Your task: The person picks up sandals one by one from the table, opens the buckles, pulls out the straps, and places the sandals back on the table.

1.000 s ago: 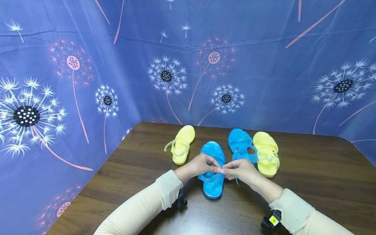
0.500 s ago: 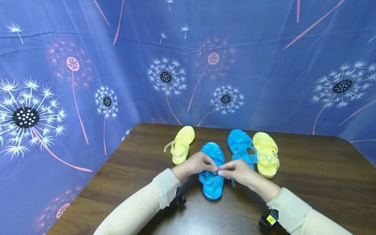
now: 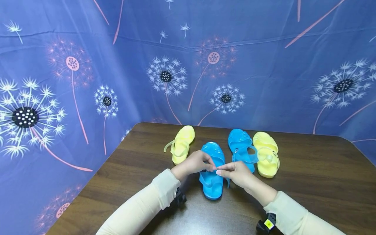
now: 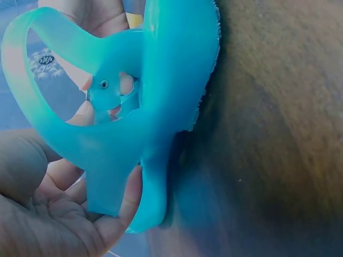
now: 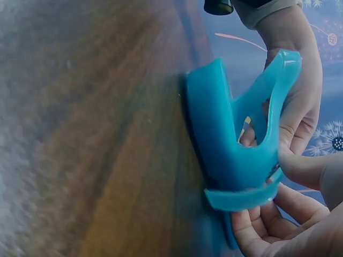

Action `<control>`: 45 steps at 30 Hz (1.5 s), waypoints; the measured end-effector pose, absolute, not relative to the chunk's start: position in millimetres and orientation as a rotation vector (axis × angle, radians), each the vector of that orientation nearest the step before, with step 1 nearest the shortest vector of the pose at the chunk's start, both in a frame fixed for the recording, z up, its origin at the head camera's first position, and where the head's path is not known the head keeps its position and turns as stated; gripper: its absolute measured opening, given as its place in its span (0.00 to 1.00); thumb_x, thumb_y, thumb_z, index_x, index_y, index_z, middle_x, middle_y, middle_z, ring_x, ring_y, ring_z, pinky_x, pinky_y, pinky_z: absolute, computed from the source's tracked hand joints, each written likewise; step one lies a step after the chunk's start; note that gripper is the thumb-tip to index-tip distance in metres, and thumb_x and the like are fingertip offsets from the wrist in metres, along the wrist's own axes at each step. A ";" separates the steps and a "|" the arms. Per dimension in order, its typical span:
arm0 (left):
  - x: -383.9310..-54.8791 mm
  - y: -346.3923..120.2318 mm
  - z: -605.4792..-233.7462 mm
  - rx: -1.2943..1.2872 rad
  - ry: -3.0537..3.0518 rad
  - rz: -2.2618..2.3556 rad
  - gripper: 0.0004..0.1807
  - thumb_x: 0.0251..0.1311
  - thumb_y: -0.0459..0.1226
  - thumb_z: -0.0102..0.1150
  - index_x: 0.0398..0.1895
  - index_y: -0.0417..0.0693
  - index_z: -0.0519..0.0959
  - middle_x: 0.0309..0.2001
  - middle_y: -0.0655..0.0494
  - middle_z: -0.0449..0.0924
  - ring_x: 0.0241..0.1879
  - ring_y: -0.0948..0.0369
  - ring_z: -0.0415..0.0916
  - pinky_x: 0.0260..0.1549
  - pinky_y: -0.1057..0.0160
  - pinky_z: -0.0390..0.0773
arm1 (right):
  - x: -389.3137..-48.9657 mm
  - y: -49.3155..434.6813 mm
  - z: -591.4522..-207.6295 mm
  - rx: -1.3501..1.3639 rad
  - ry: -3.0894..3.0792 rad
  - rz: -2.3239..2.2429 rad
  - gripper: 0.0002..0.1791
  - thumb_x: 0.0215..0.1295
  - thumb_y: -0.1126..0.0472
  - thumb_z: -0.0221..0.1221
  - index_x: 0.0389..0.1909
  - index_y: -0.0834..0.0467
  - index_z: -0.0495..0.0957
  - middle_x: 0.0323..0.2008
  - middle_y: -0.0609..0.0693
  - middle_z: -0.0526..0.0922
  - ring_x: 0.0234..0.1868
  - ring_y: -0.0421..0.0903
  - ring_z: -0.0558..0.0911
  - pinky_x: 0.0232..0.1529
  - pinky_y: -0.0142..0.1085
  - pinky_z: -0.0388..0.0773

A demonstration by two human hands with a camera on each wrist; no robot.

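A blue jelly sandal (image 3: 213, 191) lies on the table, toe pointing away, under both hands. My left hand (image 3: 195, 164) is at its left side; in the left wrist view its fingers curl at the side of the sandal's upper. My right hand (image 3: 239, 173) pinches the ankle strap (image 5: 241, 198), whose loose end sticks out past the fingers in the right wrist view. Thumbs and fingertips of both hands meet over the instep, where a small metal eyelet (image 4: 104, 84) shows. The fingers hide most of the fastening.
A second blue sandal (image 3: 239, 137) stands just right of the hands, beside a yellow sandal (image 3: 265, 140). Another yellow sandal (image 3: 185, 133) with its strap sticking out lies back left. A blue dandelion-print cloth (image 3: 258, 91) hangs behind the brown table (image 3: 317, 163).
My right hand has moved slightly left and closer in over the sandal. The strap's loose end has shifted left with it. My left hand has drifted slightly left.
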State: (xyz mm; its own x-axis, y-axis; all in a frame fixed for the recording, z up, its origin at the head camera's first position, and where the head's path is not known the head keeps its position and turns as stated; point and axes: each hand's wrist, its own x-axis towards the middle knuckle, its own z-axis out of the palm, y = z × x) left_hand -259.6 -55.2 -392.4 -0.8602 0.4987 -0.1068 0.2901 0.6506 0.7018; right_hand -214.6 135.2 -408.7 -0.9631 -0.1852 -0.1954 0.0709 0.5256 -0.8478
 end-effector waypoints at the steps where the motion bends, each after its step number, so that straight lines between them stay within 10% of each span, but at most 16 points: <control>1: -259.4 -55.4 -393.1 0.630 2.577 1.029 0.05 0.59 0.40 0.66 0.29 0.50 0.87 0.27 0.61 0.84 0.30 0.64 0.78 0.28 0.70 0.75 | -213.7 134.9 -409.7 -0.076 2.504 -1.420 0.21 0.61 0.50 0.65 0.49 0.60 0.84 0.45 0.51 0.86 0.46 0.47 0.79 0.44 0.43 0.79; 45: -262.1 -66.9 -401.2 0.631 2.674 1.052 0.04 0.59 0.40 0.66 0.31 0.50 0.86 0.31 0.61 0.84 0.32 0.67 0.76 0.32 0.70 0.76 | -198.4 132.9 -423.4 0.240 2.305 -1.777 0.25 0.64 0.48 0.62 0.55 0.61 0.80 0.42 0.50 0.87 0.39 0.43 0.82 0.51 0.45 0.78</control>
